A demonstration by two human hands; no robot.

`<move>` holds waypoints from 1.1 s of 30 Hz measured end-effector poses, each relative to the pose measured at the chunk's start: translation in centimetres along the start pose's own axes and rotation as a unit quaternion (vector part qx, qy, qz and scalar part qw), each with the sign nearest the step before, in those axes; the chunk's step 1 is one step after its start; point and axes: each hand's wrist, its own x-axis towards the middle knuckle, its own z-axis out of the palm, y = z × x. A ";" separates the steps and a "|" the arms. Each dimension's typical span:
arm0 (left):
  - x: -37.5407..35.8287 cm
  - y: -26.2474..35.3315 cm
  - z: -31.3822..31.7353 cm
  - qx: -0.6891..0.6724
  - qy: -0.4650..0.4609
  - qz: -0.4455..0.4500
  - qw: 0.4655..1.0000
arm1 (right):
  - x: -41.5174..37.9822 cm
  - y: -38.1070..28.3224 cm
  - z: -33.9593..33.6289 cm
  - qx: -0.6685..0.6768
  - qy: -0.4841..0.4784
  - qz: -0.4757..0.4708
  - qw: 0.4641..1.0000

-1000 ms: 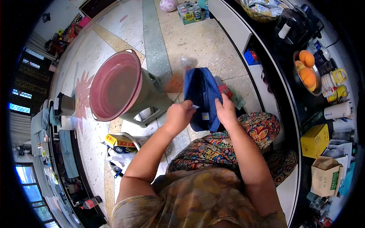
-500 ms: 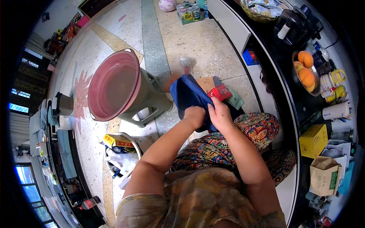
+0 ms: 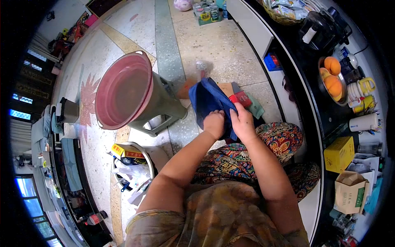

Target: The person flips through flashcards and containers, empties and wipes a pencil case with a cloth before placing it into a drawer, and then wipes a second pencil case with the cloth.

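A dark blue fabric bag rests on my lap above the patterned clothing. My left hand grips the bag's near edge with closed fingers. My right hand holds the bag's right side, close beside the left hand. Just past my right hand, a red packet and a brown card lie at the bag's far edge, with a green cloth to their right.
A pink basin sits on a green plastic stool to the left. A bin with wrappers stands on the floor. A dark counter at right holds a bowl of oranges, cups, a yellow box and a cardboard box.
The bag was held upright between both hands; now it is lowered and folded toward my lap, and both hands have come close together on its near edge. The red packet came into view.
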 end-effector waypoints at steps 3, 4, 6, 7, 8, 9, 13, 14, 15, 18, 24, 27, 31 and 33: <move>-0.3 0.4 -0.5 -0.041 0.001 0.006 0.999 | 0.1 0.1 0.0 -0.026 -0.009 -0.008 1.000; -0.4 0.6 -0.9 -0.041 0.002 0.007 0.999 | 0.1 0.3 0.1 -0.041 -0.005 -0.002 0.999; -0.6 1.4 -2.2 -0.100 -0.025 -0.041 0.994 | 0.4 0.7 0.1 -0.057 0.003 0.000 0.998; -0.8 1.7 -2.7 -0.100 -0.021 -0.038 0.994 | 0.7 1.0 0.1 -0.075 0.008 0.035 0.997; -1.2 1.9 -3.1 -0.114 -0.007 0.016 0.993 | 0.9 1.2 0.0 -0.092 0.014 0.070 0.993; -1.7 2.2 -3.9 -0.127 0.007 0.070 0.989 | 1.2 1.3 -0.1 -0.093 0.017 0.068 0.993; -4.8 2.6 -9.5 -0.276 0.104 0.194 0.936 | 2.4 4.5 -0.1 0.042 0.062 0.122 0.990; -5.7 1.9 -11.1 -0.279 0.092 0.153 0.943 | 3.1 8.0 1.2 0.120 0.076 0.150 0.978; -6.6 0.6 -12.4 -0.282 0.080 0.112 0.949 | 3.2 7.4 0.8 0.120 0.076 0.148 0.979; -9.6 -5.9 -13.7 -0.392 0.076 -0.054 0.915 | 3.6 2.6 -1.7 0.422 0.018 0.346 0.838; -15.8 -11.4 -15.8 -0.446 0.104 -0.214 0.863 | 3.9 3.2 -1.3 0.505 0.004 0.356 0.786; -15.5 -10.0 -13.1 -0.488 0.064 -0.230 0.840 | 3.7 3.0 -1.2 0.519 0.010 0.372 0.769; -13.4 -8.1 -9.4 -0.521 -0.014 -0.127 0.844 | 3.4 3.2 -1.7 0.556 0.046 0.389 0.733; -11.7 -7.2 -8.2 -0.528 -0.031 -0.114 0.841 | 3.3 2.9 -2.4 0.572 0.068 0.383 0.722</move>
